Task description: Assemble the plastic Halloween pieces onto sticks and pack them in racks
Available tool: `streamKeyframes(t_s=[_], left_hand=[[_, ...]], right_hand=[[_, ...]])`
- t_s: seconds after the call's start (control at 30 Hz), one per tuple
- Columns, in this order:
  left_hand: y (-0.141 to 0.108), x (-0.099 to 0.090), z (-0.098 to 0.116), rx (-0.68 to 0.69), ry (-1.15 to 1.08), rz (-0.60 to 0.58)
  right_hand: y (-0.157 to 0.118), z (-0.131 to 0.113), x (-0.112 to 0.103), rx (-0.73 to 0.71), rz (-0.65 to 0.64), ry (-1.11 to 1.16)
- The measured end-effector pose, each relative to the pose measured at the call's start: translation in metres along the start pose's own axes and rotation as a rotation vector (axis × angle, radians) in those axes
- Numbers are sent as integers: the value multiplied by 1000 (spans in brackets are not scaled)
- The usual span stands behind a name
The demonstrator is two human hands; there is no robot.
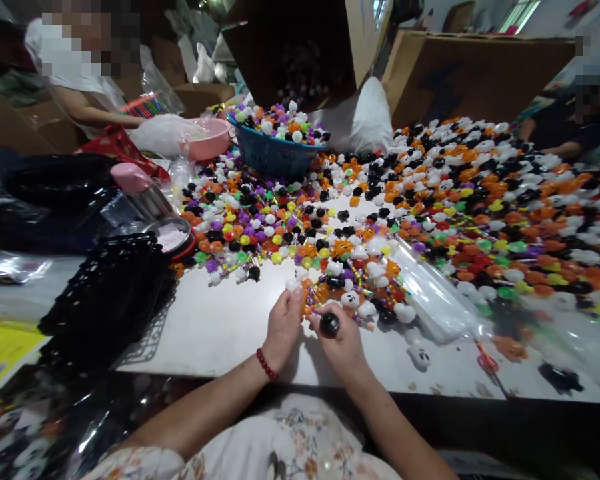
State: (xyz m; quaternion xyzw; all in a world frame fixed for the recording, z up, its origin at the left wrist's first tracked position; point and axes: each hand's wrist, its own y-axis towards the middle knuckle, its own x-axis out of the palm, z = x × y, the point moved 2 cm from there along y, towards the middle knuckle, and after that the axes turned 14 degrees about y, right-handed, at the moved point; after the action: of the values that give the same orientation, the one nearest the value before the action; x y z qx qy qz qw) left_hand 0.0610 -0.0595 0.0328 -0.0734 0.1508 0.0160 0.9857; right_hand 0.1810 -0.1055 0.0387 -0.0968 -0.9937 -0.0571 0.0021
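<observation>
My left hand (284, 320), with a red bead bracelet at the wrist, pinches a small orange plastic figure (306, 295) at the near edge of the pile. My right hand (344, 340) is wrapped round a black-handled tool (329, 325); its rounded end faces me and its tip is hidden. Both hands meet over the white table (215, 333), fingertips close together at the orange figure. Just beyond them lie several small plastic figures, among them a white ghost-like one (350, 299) and a black one (387, 316), mixed with thin colourful sticks.
A blue basket (275, 150) heaped with figures stands at the back. Clear plastic bags (430, 293) and orange-handled scissors (487, 360) lie right. Left are a black mesh basket (105, 293), a round tin (169, 235) and a pink basin (207, 140). Co-workers sit at far left and right.
</observation>
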Motion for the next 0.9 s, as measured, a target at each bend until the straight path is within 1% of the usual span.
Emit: streamKeyframes(t_s=[0.03, 0.13, 0.17, 0.2, 0.3, 0.4, 0.43, 0.5, 0.57, 0.6, 0.63, 0.67, 0.73, 0.77, 0.8, 0.83, 0.9], left_hand=[[0, 0, -1, -16, -19, -14], [5, -1, 1, -47, -81, -108], [8, -2, 3, -35, -69, -125], [11, -3, 5, -14, -36, -126], [16, -5, 10, 56, 91, -67], [19, -4, 6, 52, 120, -41], [20, -3, 5, 45, 118, -50], [24, -1, 4, 50, 124, -116], [34, -2, 11, 90, 145, -193], [43, -2, 16, 121, 167, -203], [54, -3, 23, 156, 206, -181], [68, -4, 31, 194, 275, -134], [102, -1, 49, 294, 546, -31], [121, 3, 57, 352, 734, -11], [142, 10, 64, 415, 931, -20], [162, 17, 71, 450, 1032, -29], [200, 34, 81, 484, 1153, -56]], right_hand=[[2, 0, 1, 40, -15, 48], [9, 3, 0, 224, -66, 231], [11, 4, -1, 246, -74, 251], [14, 3, -2, 229, -76, 239], [17, 2, 0, 62, -74, 101], [17, 5, 7, -25, -82, 25], [18, 6, 8, -34, -82, 5], [25, 6, 5, -37, -91, -42], [37, 3, -10, -53, -61, -96], [46, -1, -22, -84, -21, -125], [55, -5, -36, -136, 35, -168], [64, -9, -50, -200, 102, -232], [79, -16, -76, -304, 214, -427], [85, -17, -85, -323, 249, -535], [88, -17, -91, -324, 267, -629], [90, -17, -93, -320, 268, -699], [86, -14, -88, -330, 214, -775]])
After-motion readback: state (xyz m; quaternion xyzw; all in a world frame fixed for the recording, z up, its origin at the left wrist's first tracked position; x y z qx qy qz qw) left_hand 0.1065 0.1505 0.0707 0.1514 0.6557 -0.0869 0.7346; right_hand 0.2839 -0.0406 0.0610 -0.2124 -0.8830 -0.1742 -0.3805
